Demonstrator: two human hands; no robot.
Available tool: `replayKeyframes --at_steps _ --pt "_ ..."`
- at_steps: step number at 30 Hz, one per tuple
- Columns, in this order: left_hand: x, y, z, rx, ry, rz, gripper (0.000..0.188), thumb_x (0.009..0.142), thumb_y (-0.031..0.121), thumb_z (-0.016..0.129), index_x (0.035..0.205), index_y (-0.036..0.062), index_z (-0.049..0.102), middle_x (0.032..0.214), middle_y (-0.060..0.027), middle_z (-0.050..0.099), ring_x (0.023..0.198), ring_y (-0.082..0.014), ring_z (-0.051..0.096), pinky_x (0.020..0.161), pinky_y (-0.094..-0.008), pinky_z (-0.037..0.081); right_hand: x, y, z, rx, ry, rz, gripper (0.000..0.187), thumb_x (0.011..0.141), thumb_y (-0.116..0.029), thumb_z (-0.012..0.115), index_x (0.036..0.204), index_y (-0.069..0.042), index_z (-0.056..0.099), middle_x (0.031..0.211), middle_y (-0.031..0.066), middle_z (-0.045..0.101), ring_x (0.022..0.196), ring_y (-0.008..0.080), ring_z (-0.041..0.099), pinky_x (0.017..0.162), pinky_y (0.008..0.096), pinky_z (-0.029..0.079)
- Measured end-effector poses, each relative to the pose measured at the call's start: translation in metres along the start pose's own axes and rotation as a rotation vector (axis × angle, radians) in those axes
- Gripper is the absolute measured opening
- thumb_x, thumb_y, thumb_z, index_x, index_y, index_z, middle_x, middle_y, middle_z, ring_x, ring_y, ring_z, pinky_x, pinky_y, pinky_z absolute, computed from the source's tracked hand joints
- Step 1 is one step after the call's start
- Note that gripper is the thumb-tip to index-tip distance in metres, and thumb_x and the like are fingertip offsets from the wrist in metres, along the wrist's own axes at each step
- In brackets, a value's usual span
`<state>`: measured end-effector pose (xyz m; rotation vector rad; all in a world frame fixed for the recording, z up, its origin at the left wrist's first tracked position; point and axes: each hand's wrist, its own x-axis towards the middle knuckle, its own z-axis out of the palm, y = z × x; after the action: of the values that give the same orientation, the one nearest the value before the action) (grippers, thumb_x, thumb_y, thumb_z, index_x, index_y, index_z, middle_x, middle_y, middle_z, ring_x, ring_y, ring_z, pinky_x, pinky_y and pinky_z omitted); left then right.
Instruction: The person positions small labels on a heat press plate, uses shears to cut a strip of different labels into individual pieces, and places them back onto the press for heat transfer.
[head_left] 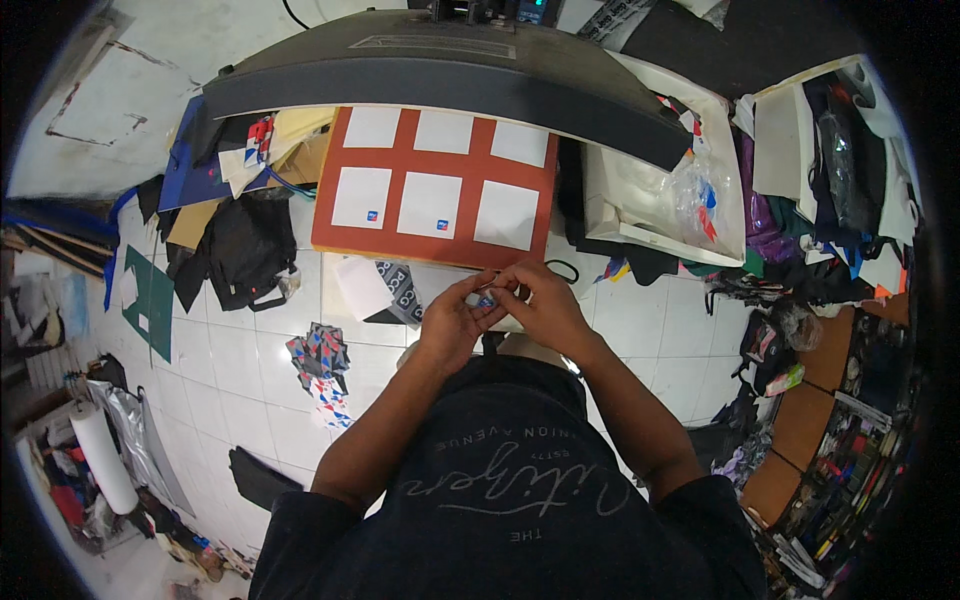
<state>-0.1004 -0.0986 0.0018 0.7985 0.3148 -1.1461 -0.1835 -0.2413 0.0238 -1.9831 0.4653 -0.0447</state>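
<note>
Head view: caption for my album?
Left hand and right hand hold a small bluish piece near white cards on a reddish board.

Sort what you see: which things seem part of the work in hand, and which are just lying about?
Probably in use:
left hand and right hand, meeting at a small, partly blue piece
white rectangles on the reddish pad
dark press

Apparently just lying about:
black bag
white roll
green sheet

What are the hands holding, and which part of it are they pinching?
The left hand and right hand seem to hold a small blue-marked piece at their fingertips. The fingers hide too much to tell which part.
</note>
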Motion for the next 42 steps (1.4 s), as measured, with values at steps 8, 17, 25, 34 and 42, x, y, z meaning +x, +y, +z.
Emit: replayKeyframes --at_steps 8,17,25,34,42 --pt "0.003 -0.023 0.014 0.003 0.085 -0.061 0.030 0.095 0.026 0.046 0.109 -0.0001 0.053 0.102 -0.0102 0.059 0.092 -0.0204 0.058 0.083 -0.0307 0.048 -0.010 0.014 -0.033 -0.085 0.033 -0.132 0.010 0.084 -0.009 0.064 0.094 -0.006 0.061 0.087 0.0072 0.063 0.076 0.0199 0.060 0.063 0.0287 0.046" --pt "0.008 -0.041 0.030 0.168 0.110 0.008 0.015 0.090 0.014 0.060 0.102 0.0048 0.059 0.093 -0.0041 0.062 0.084 -0.0137 0.059 0.075 -0.0255 0.047 -0.023 0.034 -0.052 -0.255 0.032 -0.381 0.013 0.086 -0.014 0.062 0.097 -0.008 0.062 0.090 0.0091 0.065 0.088 0.0259 0.063 0.072 0.0369 0.051" --pt "0.018 -0.046 0.034 0.163 0.120 0.039 0.015 0.089 0.011 0.062 0.102 0.0047 0.059 0.090 -0.0029 0.063 0.081 -0.0126 0.060 0.072 -0.0242 0.050 -0.029 0.045 -0.043 0.265 0.039 0.080 0.017 0.087 -0.016 0.062 0.097 -0.002 0.060 0.087 0.0076 0.065 0.077 0.0155 0.061 0.069 0.0287 0.049" --pt "0.018 -0.047 0.023 0.222 0.138 -0.029 0.021 0.091 0.011 0.058 0.108 -0.0009 0.054 0.099 -0.0098 0.061 0.090 -0.0180 0.060 0.079 -0.0285 0.050 -0.020 0.052 -0.037 0.227 -0.013 0.085 0.016 0.088 -0.018 0.061 0.093 -0.002 0.061 0.084 0.0094 0.064 0.076 0.0192 0.061 0.070 0.0319 0.048" --pt "0.014 -0.048 -0.015 0.186 0.242 -0.065 0.017 0.088 0.012 0.061 0.102 0.0035 0.056 0.095 -0.0071 0.061 0.084 -0.0159 0.060 0.076 -0.0263 0.051 0.053 0.069 -0.054 -0.197 -0.138 -0.092 0.019 0.086 -0.023 0.061 0.091 -0.004 0.060 0.083 0.0113 0.065 0.076 0.0245 0.063 0.068 0.0334 0.048"
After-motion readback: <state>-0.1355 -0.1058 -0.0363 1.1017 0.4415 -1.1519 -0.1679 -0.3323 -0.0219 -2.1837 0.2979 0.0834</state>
